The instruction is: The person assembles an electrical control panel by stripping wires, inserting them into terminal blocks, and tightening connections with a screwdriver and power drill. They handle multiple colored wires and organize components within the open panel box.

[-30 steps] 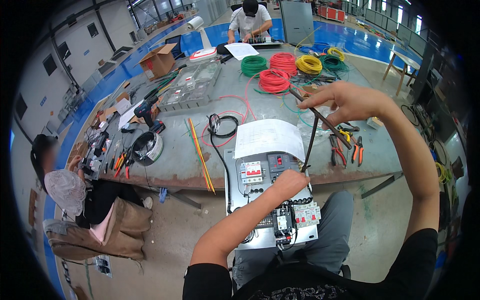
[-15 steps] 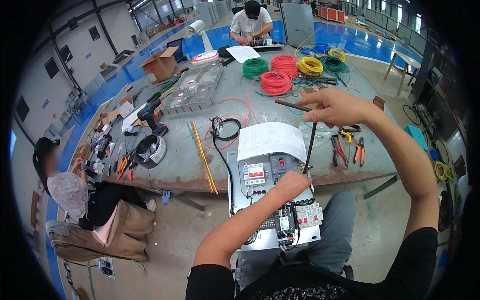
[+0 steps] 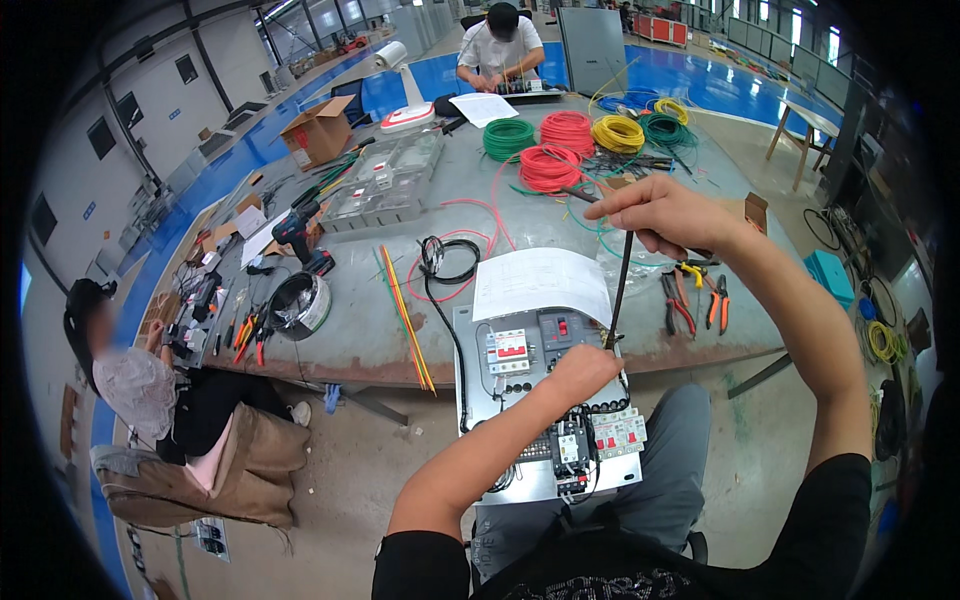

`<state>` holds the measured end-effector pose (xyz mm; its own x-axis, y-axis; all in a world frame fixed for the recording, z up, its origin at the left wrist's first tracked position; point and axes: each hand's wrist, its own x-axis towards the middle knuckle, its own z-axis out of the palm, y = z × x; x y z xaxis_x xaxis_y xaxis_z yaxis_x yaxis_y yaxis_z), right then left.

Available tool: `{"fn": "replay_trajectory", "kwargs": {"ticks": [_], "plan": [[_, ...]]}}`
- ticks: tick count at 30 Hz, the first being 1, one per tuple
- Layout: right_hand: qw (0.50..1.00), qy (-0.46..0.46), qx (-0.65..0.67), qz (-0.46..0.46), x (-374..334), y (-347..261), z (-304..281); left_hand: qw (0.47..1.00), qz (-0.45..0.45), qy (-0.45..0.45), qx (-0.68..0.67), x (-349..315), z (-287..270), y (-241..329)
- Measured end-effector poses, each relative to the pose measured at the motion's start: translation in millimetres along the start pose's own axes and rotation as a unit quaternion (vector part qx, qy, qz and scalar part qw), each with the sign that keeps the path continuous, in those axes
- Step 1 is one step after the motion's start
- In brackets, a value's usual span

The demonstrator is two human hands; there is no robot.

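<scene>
A metal mounting plate (image 3: 515, 488) carrying electrical parts lies across my lap and against the table edge. My left hand (image 3: 588, 372) is closed at its right side, around the lower part of a stiff black cable (image 3: 623, 280). Above it, my right hand (image 3: 655, 212) pinches the cable's upper part, where it bends over to the left. On the plate sit a white circuit breaker with red switches (image 3: 511, 346), a grey breaker (image 3: 562, 330), a contactor (image 3: 571, 450) and small breakers (image 3: 619, 432). A printed sheet (image 3: 545, 285) covers the plate's far end.
Pliers (image 3: 678, 302) and cutters (image 3: 718, 302) lie right of the sheet. Coils of red (image 3: 549, 168), green (image 3: 509, 139) and yellow wire (image 3: 619, 133) rest farther back. A cordless drill (image 3: 300, 240) stands left. One person (image 3: 505, 55) works opposite, another (image 3: 135, 390) sits left.
My right hand has moved slightly left and down, and the cable's bent upper end now shows less beyond the fingers. My left hand stays in nearly the same place.
</scene>
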<state>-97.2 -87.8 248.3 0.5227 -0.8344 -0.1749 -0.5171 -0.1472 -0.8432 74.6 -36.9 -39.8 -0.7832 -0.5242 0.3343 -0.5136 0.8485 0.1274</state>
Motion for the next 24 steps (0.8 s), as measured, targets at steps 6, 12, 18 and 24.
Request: {"fn": "replay_trajectory", "kwargs": {"ticks": [6, 12, 18, 24], "plan": [[0.995, -0.03, 0.097, -0.018, -14.1, 0.1, 6.8, 1.0, 0.004, -0.012, -0.009, 0.1, -0.9, -2.8], [0.93, 0.062, -0.21, -0.295, -2.2, 14.7, 0.2, 1.0, 0.005, 0.002, -0.004, -0.1, -2.3, -1.4], [0.879, 0.109, -0.133, -0.444, 18.5, 33.6, 5.6, 1.0, 0.006, -0.016, 0.004, 1.9, -6.2, 1.4], [0.855, 0.324, -0.231, -0.333, 13.2, 27.9, 24.0, 0.999, 0.005, -0.026, 0.02, 2.1, -8.1, 2.7]]}}
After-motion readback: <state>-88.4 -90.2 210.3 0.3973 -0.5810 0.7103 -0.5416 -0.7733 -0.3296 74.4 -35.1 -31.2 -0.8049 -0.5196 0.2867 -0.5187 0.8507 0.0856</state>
